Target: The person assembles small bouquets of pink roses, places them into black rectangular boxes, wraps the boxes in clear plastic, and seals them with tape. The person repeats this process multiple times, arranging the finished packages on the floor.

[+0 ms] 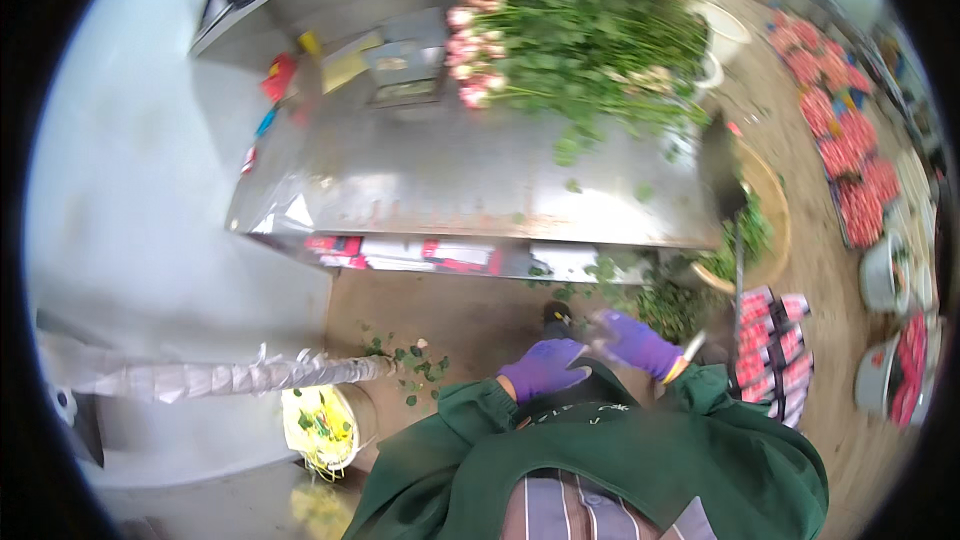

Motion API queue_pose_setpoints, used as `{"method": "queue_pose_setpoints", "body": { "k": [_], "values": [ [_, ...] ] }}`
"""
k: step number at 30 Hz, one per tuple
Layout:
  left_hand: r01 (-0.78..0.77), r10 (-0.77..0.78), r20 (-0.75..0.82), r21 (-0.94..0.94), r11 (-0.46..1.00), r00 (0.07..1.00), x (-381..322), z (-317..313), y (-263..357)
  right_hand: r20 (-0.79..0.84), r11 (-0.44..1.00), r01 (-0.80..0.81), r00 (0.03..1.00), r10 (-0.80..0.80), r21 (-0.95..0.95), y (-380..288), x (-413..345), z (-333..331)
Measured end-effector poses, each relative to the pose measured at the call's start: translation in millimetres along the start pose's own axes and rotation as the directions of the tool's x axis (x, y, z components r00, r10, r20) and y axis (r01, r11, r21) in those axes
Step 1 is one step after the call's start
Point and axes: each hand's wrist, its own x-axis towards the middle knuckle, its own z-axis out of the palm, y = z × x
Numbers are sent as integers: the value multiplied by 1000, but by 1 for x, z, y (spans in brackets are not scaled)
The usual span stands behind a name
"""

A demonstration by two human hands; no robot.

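Both my hands wear purple gloves and are close together in front of my green garment, below the table's near edge. My left hand is bent inward at the waist; its fingers are partly turned from view. To its right, my right hand is blurred, its fingertips towards the left hand. Whether either holds something cannot be made out. Beyond them stands a metal table. Pink-and-white roses lie on its far part, blooms left, their leafy green stems stretching right.
A tan tub with cut greenery stands off the table's right end. Leaf litter lies on the floor below. Packed pink bundles are at my right. A bin with a yellow liner and a wrapped pole are at left.
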Motion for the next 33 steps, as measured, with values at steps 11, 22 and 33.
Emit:
{"method": "queue_pose_setpoints", "body": {
  "k": [11, 22, 33],
  "values": [
    [372, -204, -596, 172, 912, 777, -118, -224, -182, -248, 970, 243, 941, -231, 19, -3, 508, -110],
    [490, -443, -498, -39, 871, 746, -222, -347, -274, -236, 786, -315, 947, 219, -532, -43, 787, -78],
    [194, 700, -599, 796, 573, 390, -141, -749, -158, -307, 855, -145, 951, -18, -499, -95, 606, -7]
  ]
}}
